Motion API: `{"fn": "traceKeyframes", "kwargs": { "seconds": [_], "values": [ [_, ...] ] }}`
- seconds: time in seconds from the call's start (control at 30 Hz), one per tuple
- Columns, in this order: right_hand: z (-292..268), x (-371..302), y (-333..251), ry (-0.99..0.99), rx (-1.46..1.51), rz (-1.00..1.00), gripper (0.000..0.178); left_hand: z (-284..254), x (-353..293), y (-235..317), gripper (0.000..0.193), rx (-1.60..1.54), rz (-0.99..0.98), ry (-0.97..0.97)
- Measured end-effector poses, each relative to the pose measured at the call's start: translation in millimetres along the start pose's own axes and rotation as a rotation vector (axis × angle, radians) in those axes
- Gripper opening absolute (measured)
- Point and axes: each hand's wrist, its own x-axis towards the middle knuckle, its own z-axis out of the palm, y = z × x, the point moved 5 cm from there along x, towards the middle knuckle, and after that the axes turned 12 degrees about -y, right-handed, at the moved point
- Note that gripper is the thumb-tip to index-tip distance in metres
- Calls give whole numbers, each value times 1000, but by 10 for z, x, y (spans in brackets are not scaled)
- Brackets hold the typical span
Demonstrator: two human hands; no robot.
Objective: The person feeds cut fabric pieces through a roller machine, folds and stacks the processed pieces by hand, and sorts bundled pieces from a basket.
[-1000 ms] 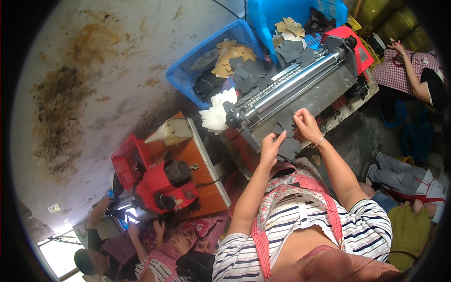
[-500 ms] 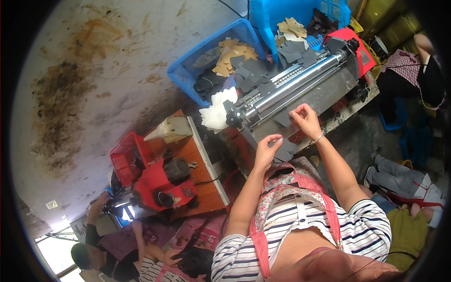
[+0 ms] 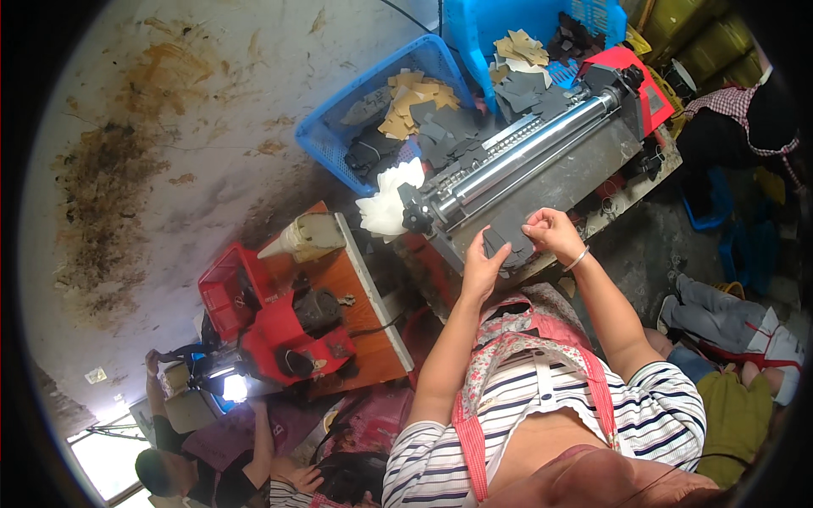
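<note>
A few thin dark grey sheet pieces (image 3: 506, 240) sit between my hands, above the front edge of the roller machine's metal bed. My left hand (image 3: 483, 269) grips them from the left, its thumb across the near side. My right hand (image 3: 555, 235), with a bracelet at the wrist, has thumb and fingers pinched at their right edge. Just beyond the hands lies the machine's flat metal bed (image 3: 584, 182). Behind that runs a shiny steel roller (image 3: 533, 152), with a red end housing (image 3: 648, 91) on the right. Whether the pieces touch the bed is hard to see.
Behind the roller, a blue basket (image 3: 318, 127) holds tan pieces (image 3: 408, 106) and dark grey pieces (image 3: 449, 135). Another blue crate (image 3: 470, 42) stands at the back. White material (image 3: 389, 199) hangs by the machine's left end. To the left, a co-worker (image 3: 161, 470) works near a red machine (image 3: 296, 334).
My right hand has drawn back from the bed toward me. My left hand has come up, and both hands now meet at the grey pieces.
</note>
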Motion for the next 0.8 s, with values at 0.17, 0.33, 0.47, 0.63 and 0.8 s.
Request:
{"fn": "traceKeyframes", "kwargs": {
  "seconds": [0.17,0.33,0.47,0.63,0.8],
  "values": [
    [-44,325,90,51,310,165,24,-134,-54,-110,18,100,-130,85],
    [11,223,-34,137,-118,-36,31,-163,-27,-61,16,155,-88,140],
    [91,130,-23,13,-365,-24,26,-116,-29,-99,16,27,-129,129],
    [27,243,-20,31,-483,101,20,-124,-56,-102,18,-141,-141,51],
    [-124,390,119,220,-57,130,25,-121,-82,-159,17,-140,-177,84]
  ]
}}
